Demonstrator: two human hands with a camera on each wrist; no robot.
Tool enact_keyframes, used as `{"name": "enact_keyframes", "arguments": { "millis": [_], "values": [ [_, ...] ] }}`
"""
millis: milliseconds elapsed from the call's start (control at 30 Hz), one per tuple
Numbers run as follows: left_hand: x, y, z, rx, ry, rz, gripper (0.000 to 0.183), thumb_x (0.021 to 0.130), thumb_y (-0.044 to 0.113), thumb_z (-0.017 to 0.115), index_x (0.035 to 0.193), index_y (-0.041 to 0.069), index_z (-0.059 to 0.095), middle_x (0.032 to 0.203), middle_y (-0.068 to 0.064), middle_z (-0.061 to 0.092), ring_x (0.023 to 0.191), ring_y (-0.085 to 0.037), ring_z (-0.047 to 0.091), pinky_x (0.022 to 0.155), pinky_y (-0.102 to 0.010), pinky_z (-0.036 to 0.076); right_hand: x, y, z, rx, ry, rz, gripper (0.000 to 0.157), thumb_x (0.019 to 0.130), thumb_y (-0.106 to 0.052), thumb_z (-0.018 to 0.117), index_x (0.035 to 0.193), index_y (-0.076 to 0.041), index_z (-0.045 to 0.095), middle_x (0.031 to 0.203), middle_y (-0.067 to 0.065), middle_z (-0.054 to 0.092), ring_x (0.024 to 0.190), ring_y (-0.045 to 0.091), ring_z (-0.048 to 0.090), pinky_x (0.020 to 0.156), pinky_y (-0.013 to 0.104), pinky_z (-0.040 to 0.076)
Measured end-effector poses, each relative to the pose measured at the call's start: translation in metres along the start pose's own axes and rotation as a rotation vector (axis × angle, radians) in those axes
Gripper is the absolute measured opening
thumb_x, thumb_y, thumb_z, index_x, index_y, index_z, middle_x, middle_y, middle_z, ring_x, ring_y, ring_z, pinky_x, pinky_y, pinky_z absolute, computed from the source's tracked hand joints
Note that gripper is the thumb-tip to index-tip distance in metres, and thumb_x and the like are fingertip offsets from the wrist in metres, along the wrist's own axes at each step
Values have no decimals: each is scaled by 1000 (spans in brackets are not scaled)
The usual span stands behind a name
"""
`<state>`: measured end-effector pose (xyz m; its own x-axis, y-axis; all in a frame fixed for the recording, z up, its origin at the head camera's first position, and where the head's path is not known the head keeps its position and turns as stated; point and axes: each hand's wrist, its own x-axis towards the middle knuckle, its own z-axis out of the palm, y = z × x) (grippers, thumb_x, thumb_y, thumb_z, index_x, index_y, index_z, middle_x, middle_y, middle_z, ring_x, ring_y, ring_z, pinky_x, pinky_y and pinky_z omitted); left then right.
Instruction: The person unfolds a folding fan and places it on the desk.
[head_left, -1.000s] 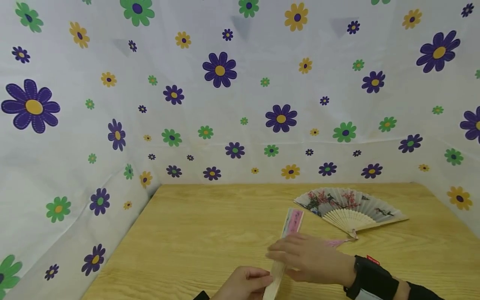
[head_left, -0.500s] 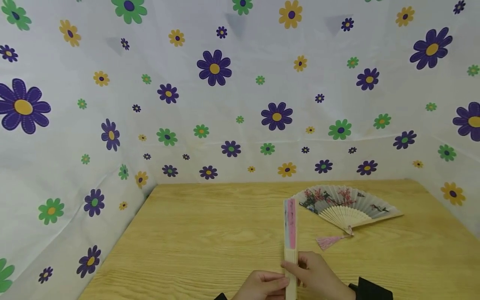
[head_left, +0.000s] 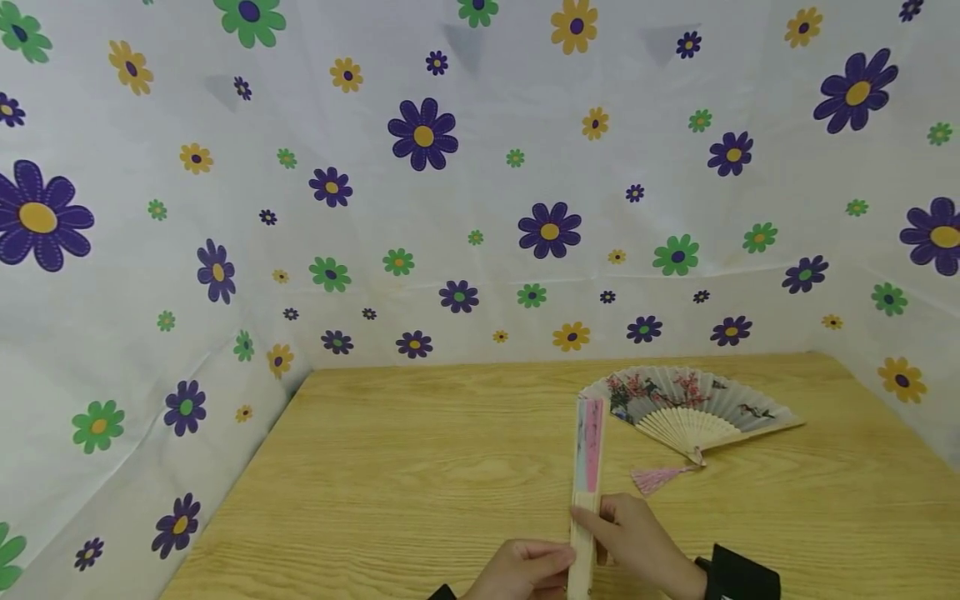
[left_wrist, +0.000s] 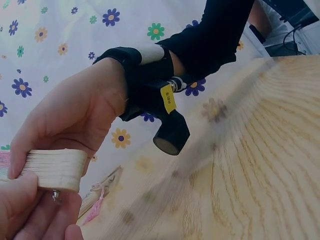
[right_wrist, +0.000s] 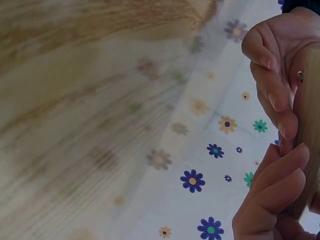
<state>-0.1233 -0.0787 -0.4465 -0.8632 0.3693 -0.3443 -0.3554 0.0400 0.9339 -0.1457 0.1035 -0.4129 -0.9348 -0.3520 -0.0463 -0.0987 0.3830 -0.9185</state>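
A folded hand fan [head_left: 587, 467] stands nearly upright in front of me, with pale wooden ribs below and a pink and light blue leaf above. My left hand [head_left: 521, 571] pinches its lower part between thumb and fingers. Just higher up, my right hand [head_left: 637, 537] grips it from the right, the thumb lying across the ribs. In the left wrist view a small metal rivet [left_wrist: 56, 195] sticks out at the end of the fan's stacked ribs [left_wrist: 55, 167]. The right wrist view has the fan [right_wrist: 311, 115] cut off at its right edge, with fingers of both hands around it.
Behind and to the right, a second fan [head_left: 690, 408] lies spread on the wooden table [head_left: 390, 467], printed with blossoms. Its pink tassel [head_left: 660, 477] trails to the left. A white cloth [head_left: 360, 250] with flower print surrounds the table's back and sides.
My right hand, earlier raised flat in front of the fan, has come down and now grips the ribs. The fan has turned more upright and shifted slightly right, the left hand with it.
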Motion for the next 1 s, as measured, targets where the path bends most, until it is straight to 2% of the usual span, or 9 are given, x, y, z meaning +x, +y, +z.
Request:
{"name": "enact_keyframes", "arguments": {
  "millis": [100,200,333,500,600,700,867,1000],
  "values": [
    [-1,0,0,-19,-1,-14,35,92,19,61,117,-5,63,109,-18,68,99,-25,68,85,-36,56,0,1,1,19,11,27,41,95,-31,55,74,1,67,55,-2,55,48,6,47,45,22,40],
    [-1,-1,-1,-27,-1,-12,34,92,18,61,117,-6,63,110,-18,68,99,-23,68,86,-35,55,0,1,2,35,32,69,45,94,-36,55,68,-1,64,52,-5,54,49,9,49,46,23,41],
    [-1,-3,-1,6,33,15,31,92,15,61,114,-6,64,106,-16,70,93,-19,69,82,-33,57,1,2,3,26,74,120,50,92,-41,55,57,-6,58,49,-5,52,46,10,44,44,21,33],
    [-1,-4,-1,33,54,39,29,92,16,61,111,-6,66,99,-16,72,85,-15,71,74,-26,58,-1,4,3,-31,113,111,51,92,-39,56,54,-5,55,48,-4,49,43,8,38,42,19,25],
    [-1,-3,-1,54,63,50,30,91,18,62,109,-5,68,94,-13,73,77,-9,69,67,-20,56,-1,6,3,-54,119,90,54,93,-40,54,52,-5,53,46,-4,45,41,7,34,42,19,24],
    [-1,-2,-1,105,75,71,30,91,20,62,106,-5,69,89,-12,74,72,-6,67,63,-20,54,-2,8,2,-84,126,69,56,94,-41,52,53,-3,55,46,-4,44,41,6,33,42,18,24],
    [-1,2,-5,178,79,150,28,91,16,61,102,-8,69,87,-20,72,75,-17,71,64,-27,57,-3,11,-1,-108,155,70,54,94,-37,53,56,-1,63,48,2,53,42,5,34,42,18,23],
    [-2,2,-6,166,64,172,25,91,12,61,97,-11,68,85,-24,71,77,-22,72,63,-25,57,-3,11,-4,-98,162,93,54,94,-37,53,55,-1,62,46,0,52,41,5,30,41,17,18]
  ]
}}
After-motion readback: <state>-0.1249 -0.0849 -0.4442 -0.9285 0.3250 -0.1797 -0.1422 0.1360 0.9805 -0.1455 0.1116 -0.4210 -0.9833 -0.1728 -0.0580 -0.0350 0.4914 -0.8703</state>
